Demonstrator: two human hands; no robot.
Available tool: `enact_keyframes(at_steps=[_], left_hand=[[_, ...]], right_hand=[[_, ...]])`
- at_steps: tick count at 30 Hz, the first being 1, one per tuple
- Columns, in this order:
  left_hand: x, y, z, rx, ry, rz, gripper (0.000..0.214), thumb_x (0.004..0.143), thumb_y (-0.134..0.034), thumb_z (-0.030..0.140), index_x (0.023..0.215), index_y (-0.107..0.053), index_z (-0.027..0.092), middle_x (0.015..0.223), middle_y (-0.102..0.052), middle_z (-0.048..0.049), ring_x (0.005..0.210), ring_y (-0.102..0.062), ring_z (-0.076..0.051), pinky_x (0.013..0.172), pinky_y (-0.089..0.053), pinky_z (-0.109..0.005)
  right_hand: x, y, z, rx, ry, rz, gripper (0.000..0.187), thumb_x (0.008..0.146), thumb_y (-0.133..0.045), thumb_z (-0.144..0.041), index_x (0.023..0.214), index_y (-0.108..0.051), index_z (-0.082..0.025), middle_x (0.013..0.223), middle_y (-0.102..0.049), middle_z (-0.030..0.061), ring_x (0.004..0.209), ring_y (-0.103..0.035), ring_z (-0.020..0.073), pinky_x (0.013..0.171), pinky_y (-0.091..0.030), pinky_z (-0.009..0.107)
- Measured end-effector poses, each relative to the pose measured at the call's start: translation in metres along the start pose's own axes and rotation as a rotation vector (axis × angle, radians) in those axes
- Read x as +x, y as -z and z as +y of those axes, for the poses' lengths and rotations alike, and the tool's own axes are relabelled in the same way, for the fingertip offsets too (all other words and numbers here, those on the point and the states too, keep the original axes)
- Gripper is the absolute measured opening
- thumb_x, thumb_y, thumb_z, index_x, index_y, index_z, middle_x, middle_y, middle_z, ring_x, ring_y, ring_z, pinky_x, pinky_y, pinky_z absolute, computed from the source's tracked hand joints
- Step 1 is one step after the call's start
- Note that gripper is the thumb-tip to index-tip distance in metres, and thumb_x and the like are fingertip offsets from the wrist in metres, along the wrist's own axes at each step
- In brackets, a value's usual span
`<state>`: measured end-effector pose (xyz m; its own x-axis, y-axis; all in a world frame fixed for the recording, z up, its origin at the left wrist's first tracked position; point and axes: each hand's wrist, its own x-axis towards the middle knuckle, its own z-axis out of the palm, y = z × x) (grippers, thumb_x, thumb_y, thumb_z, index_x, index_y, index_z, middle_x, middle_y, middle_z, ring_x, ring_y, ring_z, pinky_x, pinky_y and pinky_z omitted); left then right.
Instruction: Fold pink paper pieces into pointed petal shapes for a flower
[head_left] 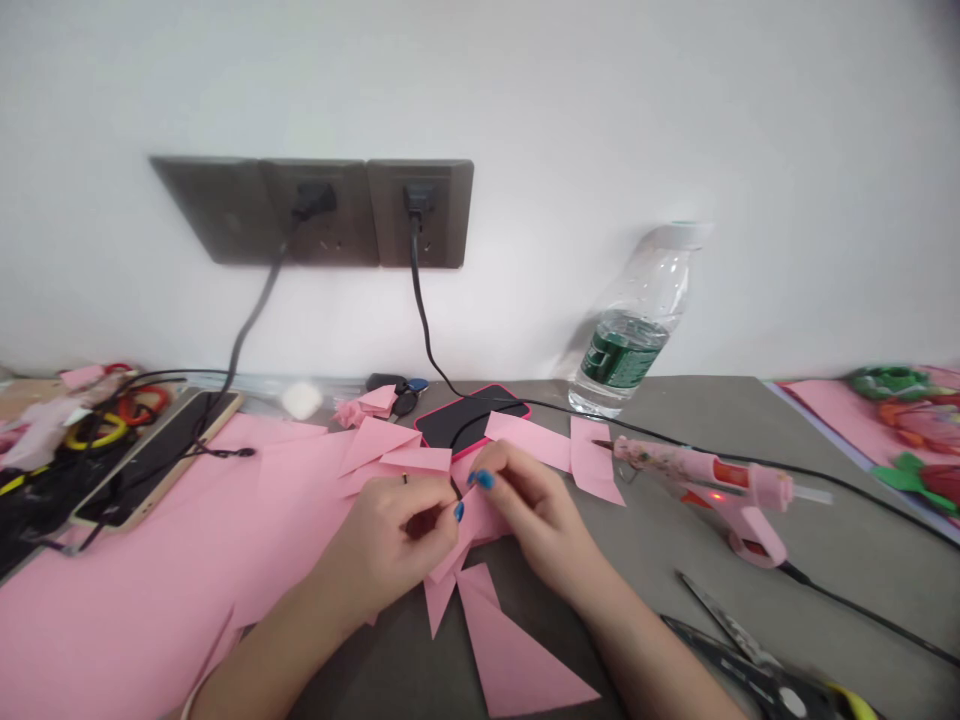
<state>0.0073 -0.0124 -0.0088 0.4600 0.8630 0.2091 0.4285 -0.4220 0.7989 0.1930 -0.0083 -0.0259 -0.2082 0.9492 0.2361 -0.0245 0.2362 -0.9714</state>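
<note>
L hand (409,540) & R hand (529,510) pinched nr each other, pink scraps (517,645) below; can't tell what's held; scissors (759,682) cut off.

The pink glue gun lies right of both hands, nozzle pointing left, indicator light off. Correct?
Not quite: the head view shows the indicator light on, glowing red. The pink glue gun does lie right of the left hand and right hand, nozzle pointing left.

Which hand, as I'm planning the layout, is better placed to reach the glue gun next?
Probably the right hand: the glue gun lies to its right, farther from the left hand.
</note>
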Motion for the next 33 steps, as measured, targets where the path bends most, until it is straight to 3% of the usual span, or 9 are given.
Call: enact_keyframes(at_steps=[4, 8, 11, 14, 17, 20, 23, 27, 33], left_hand=[[0.0, 0.001, 0.001, -0.032, 0.026, -0.015, 0.028, 0.088, -0.045, 0.012, 0.063, -0.035, 0.02, 0.059, -0.032, 0.0059, 0.053, -0.034, -0.008, 0.05, -0.026, -0.021], [0.0, 0.0, 0.001, -0.041, 0.04, -0.035, 0.029, 0.092, -0.044, 0.018, 0.064, -0.037, 0.02, 0.059, -0.035, 0.0057, 0.054, -0.036, -0.008, 0.051, -0.027, -0.022], [0.001, 0.0, 0.002, -0.05, 0.053, -0.034, 0.03, 0.092, -0.044, 0.02, 0.063, -0.036, 0.02, 0.058, -0.035, 0.0057, 0.053, -0.035, -0.009, 0.05, -0.026, -0.022], [0.002, 0.002, 0.003, -0.07, 0.059, -0.024, 0.031, 0.089, -0.044, 0.018, 0.061, -0.032, 0.02, 0.057, -0.031, 0.006, 0.051, -0.032, -0.009, 0.048, -0.024, -0.023], [0.002, 0.006, -0.001, -0.095, 0.048, 0.021, 0.031, 0.086, -0.044, 0.015, 0.06, -0.028, 0.021, 0.056, -0.027, 0.0063, 0.051, -0.028, -0.009, 0.048, -0.021, -0.024], [0.002, 0.01, -0.006, -0.123, 0.091, 0.106, 0.031, 0.09, -0.043, 0.017, 0.061, -0.033, 0.021, 0.057, -0.033, 0.0055, 0.052, -0.033, -0.01, 0.049, -0.025, -0.024], [0.001, 0.009, -0.007, -0.156, 0.078, 0.107, 0.033, 0.099, -0.039, 0.026, 0.068, -0.048, 0.019, 0.063, -0.046, 0.0028, 0.057, -0.043, -0.012, 0.055, -0.033, -0.025], [-0.001, 0.002, -0.002, -0.167, 0.018, 0.019, 0.034, 0.102, -0.039, 0.033, 0.075, -0.054, 0.019, 0.065, -0.045, 0.0032, 0.057, -0.042, -0.012, 0.054, -0.032, -0.025], [0.0, -0.004, -0.003, 0.021, -0.032, 0.012, 0.023, 0.097, -0.047, 0.02, 0.075, -0.056, 0.019, 0.064, -0.051, 0.004, 0.056, -0.045, -0.01, 0.052, -0.032, -0.022]], right_hand=[[0.003, 0.006, 0.005, 0.079, -0.041, 0.137, 0.033, 0.096, -0.056, -0.047, 0.075, -0.051, -0.022, 0.068, -0.05, -0.0025, 0.057, -0.044, 0.013, 0.056, -0.036, 0.026], [-0.001, -0.002, -0.002, -0.039, -0.013, -0.057, 0.024, 0.097, -0.058, -0.039, 0.081, -0.059, -0.02, 0.075, -0.056, 0.0002, 0.067, -0.048, 0.0147, 0.061, -0.038, 0.027], [-0.003, -0.006, -0.005, -0.042, 0.038, -0.072, 0.023, 0.099, -0.055, -0.033, 0.081, -0.06, -0.02, 0.075, -0.056, 0.0005, 0.069, -0.049, 0.0153, 0.064, -0.038, 0.027], [-0.001, 0.0, 0.0, 0.024, 0.089, 0.054, 0.025, 0.099, -0.055, -0.034, 0.078, -0.057, -0.021, 0.074, -0.052, -0.0007, 0.068, -0.046, 0.0153, 0.064, -0.037, 0.027], [0.001, 0.008, 0.008, 0.13, 0.094, 0.272, 0.027, 0.097, -0.058, -0.039, 0.076, -0.053, -0.022, 0.074, -0.047, -0.0018, 0.068, -0.042, 0.0151, 0.063, -0.035, 0.027], [0.003, 0.012, 0.013, 0.21, 0.055, 0.384, 0.028, 0.095, -0.06, -0.04, 0.076, -0.05, -0.023, 0.076, -0.045, -0.0024, 0.068, -0.041, 0.015, 0.063, -0.034, 0.026], [0.002, 0.007, 0.01, 0.154, 0.044, 0.288, 0.03, 0.094, -0.06, -0.043, 0.075, -0.051, -0.022, 0.074, -0.047, -0.0019, 0.067, -0.042, 0.0154, 0.062, -0.035, 0.026], [-0.002, -0.003, -0.001, 0.044, 0.055, 0.108, 0.028, 0.097, -0.057, -0.041, 0.077, -0.056, -0.022, 0.071, -0.051, -0.0006, 0.065, -0.046, 0.0155, 0.059, -0.038, 0.027], [-0.004, -0.008, -0.007, -0.086, 0.036, -0.029, 0.011, 0.095, -0.057, -0.027, 0.087, -0.062, -0.021, 0.082, -0.062, 0.0038, 0.075, -0.057, 0.0179, 0.067, -0.046, 0.029]])
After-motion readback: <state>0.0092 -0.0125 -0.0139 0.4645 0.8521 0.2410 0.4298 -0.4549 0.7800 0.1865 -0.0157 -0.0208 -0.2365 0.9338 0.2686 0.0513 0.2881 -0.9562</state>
